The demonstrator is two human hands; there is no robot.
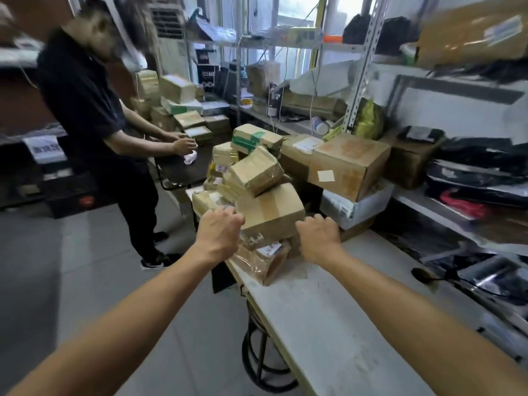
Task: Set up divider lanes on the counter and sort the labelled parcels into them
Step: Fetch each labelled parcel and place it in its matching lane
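Note:
A heap of taped cardboard parcels sits on the far end of the white counter [320, 307]. At its front is a mid-sized brown box [271, 212], resting on a flatter labelled parcel [264, 258]. My left hand [219, 230] touches the box's left side with its fingers curled at the edge. On the box's right side is my right hand [318, 238], fingers curled downward against it. How firmly either hand holds the box is hidden. A smaller tilted box [254, 171] lies on top of the heap.
A large box [350, 164] lies on a white package to the right. Metal shelves [363, 70] with dark bags run along the right wall. A person in black [94, 124] works at a dark table on the left, beside more stacked parcels. A stool stands under the counter.

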